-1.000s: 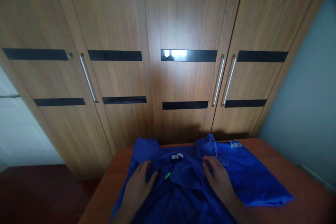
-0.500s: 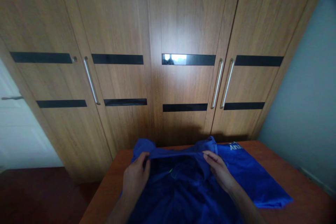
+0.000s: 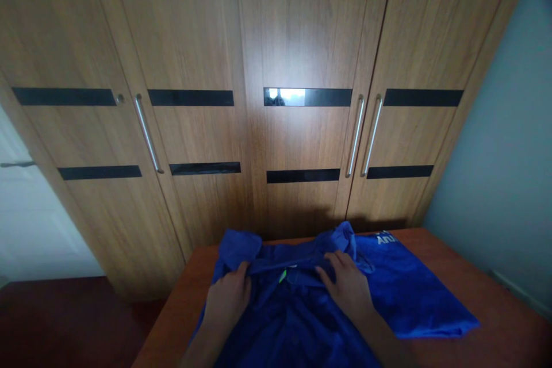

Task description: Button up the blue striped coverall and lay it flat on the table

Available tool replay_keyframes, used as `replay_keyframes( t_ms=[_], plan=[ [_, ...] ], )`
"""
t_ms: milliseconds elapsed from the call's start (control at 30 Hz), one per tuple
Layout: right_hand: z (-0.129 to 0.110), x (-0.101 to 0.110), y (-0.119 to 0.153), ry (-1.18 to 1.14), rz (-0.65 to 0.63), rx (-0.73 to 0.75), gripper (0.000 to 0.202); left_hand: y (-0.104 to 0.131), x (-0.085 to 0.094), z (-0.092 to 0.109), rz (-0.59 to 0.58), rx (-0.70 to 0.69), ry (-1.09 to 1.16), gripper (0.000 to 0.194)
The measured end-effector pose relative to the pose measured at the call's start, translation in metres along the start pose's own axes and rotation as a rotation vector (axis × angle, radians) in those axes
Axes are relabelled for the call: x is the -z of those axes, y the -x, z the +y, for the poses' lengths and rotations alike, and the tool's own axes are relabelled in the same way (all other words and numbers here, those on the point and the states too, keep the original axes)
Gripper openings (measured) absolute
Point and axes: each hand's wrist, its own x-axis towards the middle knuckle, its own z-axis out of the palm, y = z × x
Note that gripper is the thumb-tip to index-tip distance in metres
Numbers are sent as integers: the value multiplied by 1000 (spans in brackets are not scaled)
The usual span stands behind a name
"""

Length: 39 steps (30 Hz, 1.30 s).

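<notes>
A dark blue shirt (image 3: 288, 316) lies spread on the reddish-brown wooden table, its neck opening towards the far edge. Inside the neckline shows a small bright green mark (image 3: 283, 276). My left hand (image 3: 228, 299) is closed on the cloth at the left of the neckline. On the other side my right hand (image 3: 349, 290) holds the edge loosely, thumb and fingers a little apart over the fabric. Bunched cloth rises beyond both hands. To the right lies a folded brighter blue garment (image 3: 418, 293) with white lettering, partly behind the shirt.
Behind the table (image 3: 448, 259) stands a wide wooden wardrobe (image 3: 297, 138) with dark inlaid strips and long metal handles (image 3: 355, 135). A pale wall (image 3: 495, 155) is at the right. At the far left are a white door (image 3: 30, 218) and dark red floor (image 3: 56, 316).
The shirt's neckline, held up and stretched between both hands before, has been lowered and lies flatter. Both hands have moved down with it, and the green mark shows more.
</notes>
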Motion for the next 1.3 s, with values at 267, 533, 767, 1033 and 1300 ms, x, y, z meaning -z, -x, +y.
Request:
replay_keyframes(
  t_ms=[267,533,767,1033,1300],
  plan=[
    [-1,14,-12,203,-241,-102,18,-4,0,2,-4,0,37,35],
    [-10,45,-20,300,-159,97,20,-9,32,-2,128,41,-19,41],
    [-14,40,-27,286,-259,-48,23,-18,49,4,149,66,4,46],
    [-11,75,-71,28,3,-96,29,-41,82,-2,217,-32,809,42],
    [-48,143,-142,-869,405,-41,36,-73,194,24,381,-127,1222,45]
  ],
)
